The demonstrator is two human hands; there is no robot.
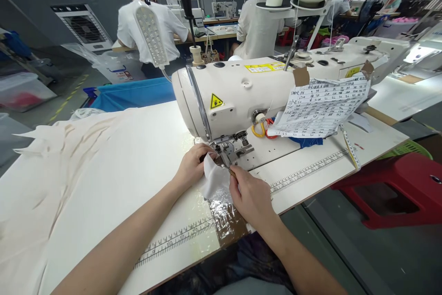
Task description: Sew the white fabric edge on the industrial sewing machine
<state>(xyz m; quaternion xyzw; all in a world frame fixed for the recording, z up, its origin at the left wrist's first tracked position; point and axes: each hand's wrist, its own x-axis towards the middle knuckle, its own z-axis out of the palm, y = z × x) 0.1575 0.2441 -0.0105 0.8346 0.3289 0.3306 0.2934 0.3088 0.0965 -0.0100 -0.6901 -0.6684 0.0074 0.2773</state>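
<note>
The left hand point(194, 164) lies on the white table point(138, 157) just in front of the sewing machine point(241, 97), with its fingers bent and pressing on the far upper corner of a small white fabric piece point(214, 180). The right hand point(251, 196) is closed in a pinch near the lower right edge of the same piece, and a thin dark tool, maybe an awl or tweezers, shows at its fingertips; I cannot tell exactly what it is. The fabric piece is between the two hands, flat on the table, and its long axis goes from the near side, over a shiny taped patch point(226, 216), up and away toward the presser foot point(228, 150). The upper end of the piece points to the needle area and touches or nearly touches the metal foot. A printed ruler strip point(304, 173) runs along the front edge of the table, to the right of the right hand. To the left, a large cream cloth point(58, 157) is spread on the table, well apart from the hands. A paper sheet with handwritten numbers point(321, 106) is taped on the arm of the machine. Behind the machine, two people in white shirts sit with their backs to the camera.
</note>
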